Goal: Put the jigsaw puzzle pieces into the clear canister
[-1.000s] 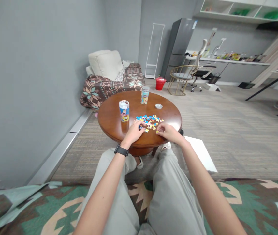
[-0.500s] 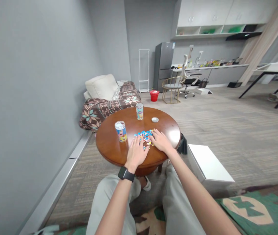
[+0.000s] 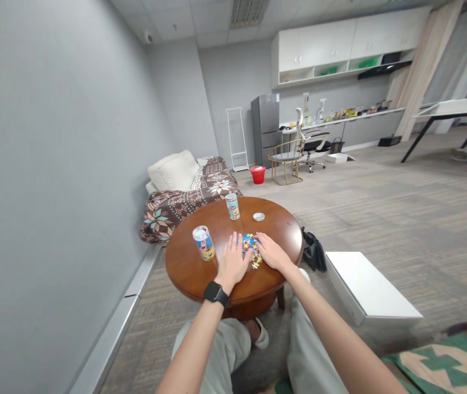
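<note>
A small heap of colourful jigsaw puzzle pieces (image 3: 250,245) lies on the round brown table (image 3: 188,230), mostly blue and yellow. Along the heap's left side rests my left hand (image 3: 233,261), flat with fingers stretched out, a black watch on its wrist. My right hand (image 3: 271,251) is at the heap's right side, fingers extended and touching the pieces. Left of my left hand stands an uncapped cylindrical can (image 3: 203,243) with a cartoon print. Farther back is a second printed can (image 3: 232,207), and right of it a round silver lid (image 3: 258,216).
A white box (image 3: 370,282) stands on the floor to the right, beside a black bag (image 3: 313,250). Behind the table are a couch with a patterned cover (image 3: 167,213), a red bucket (image 3: 258,175) and a gold-framed chair (image 3: 286,157). A grey wall runs along the left.
Both hands have pushed inward, and the puzzle pieces are now gathered into a tighter heap between them. The head view has tilted up and turned slightly.
</note>
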Available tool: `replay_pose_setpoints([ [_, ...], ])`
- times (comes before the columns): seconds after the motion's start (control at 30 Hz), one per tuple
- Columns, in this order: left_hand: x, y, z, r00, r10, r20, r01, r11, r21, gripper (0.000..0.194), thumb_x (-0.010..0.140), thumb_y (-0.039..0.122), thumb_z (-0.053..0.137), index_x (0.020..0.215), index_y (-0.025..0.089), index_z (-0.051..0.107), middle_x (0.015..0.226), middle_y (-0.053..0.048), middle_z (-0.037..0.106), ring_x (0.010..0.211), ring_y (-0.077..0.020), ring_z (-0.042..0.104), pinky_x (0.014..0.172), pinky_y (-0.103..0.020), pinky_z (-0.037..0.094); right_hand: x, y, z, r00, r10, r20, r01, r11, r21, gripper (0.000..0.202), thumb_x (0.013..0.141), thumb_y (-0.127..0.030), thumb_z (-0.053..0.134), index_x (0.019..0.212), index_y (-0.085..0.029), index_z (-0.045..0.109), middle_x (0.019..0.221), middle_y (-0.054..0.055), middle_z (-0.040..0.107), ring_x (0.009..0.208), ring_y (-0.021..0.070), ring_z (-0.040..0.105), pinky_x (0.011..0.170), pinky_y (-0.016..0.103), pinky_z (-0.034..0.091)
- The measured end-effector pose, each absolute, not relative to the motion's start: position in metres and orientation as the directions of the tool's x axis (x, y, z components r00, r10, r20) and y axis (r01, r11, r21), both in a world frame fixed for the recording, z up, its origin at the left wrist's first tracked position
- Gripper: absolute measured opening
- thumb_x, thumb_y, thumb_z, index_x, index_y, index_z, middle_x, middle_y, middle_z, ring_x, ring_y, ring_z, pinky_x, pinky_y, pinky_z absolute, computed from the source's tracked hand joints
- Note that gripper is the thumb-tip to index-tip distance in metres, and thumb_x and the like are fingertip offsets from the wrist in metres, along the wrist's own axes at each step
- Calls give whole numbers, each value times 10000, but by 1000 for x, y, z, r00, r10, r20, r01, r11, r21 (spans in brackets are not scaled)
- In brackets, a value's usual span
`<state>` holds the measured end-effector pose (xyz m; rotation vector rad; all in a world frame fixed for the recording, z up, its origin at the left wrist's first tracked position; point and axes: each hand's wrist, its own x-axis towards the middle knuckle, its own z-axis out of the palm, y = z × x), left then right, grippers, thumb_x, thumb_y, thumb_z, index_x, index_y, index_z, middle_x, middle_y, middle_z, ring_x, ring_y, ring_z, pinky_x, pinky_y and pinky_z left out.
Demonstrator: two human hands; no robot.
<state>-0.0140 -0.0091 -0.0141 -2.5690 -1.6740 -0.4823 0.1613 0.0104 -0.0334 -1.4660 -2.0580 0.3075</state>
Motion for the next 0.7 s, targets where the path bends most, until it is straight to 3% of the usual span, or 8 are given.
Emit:
replay_pose_setpoints([
  [0.1,-26,-4,-17,317,923,218,929,-348,124,687,996,516,280,1505,64,365,1575,-229,367,1487,-347,324,1193,-499,329,159,10,-33,-212,933,290,819,332,-468,526,1008,-329,311,1436,-86,495,1553,199,414,1487,269,329,1220,486,244],
  [0.23,-30,-3,-22,395,906,152,904,-413,110,656,1006,504,272,1507,93,374,1594,-213,337,1502,-333,292,1191,-500,326,157,5,-30,-267,932,247,817,354,-455,542,997,-428,398,1460,-163,495,1568,149,403,1493,294,313,1217,518,230],
  [0.4,-18,-5,-15,478,871,111,861,-490,135,550,1022,409,297,1495,151,412,1592,-188,355,1507,-297,289,1194,-498,326,158,4,-28,-286,916,282,801,390,-455,460,975,-318,479,1397,-154,559,1500,157,502,1441,298,410,1197,500,292],
  [0.6,-26,-11,3,453,867,209,854,-489,178,552,1004,458,358,1465,166,441,1607,-181,332,1492,-306,326,1203,-493,313,160,9,-32,-309,883,354,770,451,-452,414,958,-254,494,1328,-117,619,1410,170,591,1364,285,514,1179,436,355],
  [0.7,-39,-11,7,429,851,303,857,-490,162,495,998,355,356,1406,108,489,1538,-186,446,1449,-271,409,1213,-428,318,159,9,-30,-291,881,373,778,445,-444,440,973,-284,454,1354,-116,598,1428,165,576,1362,268,518,1184,419,354],
])
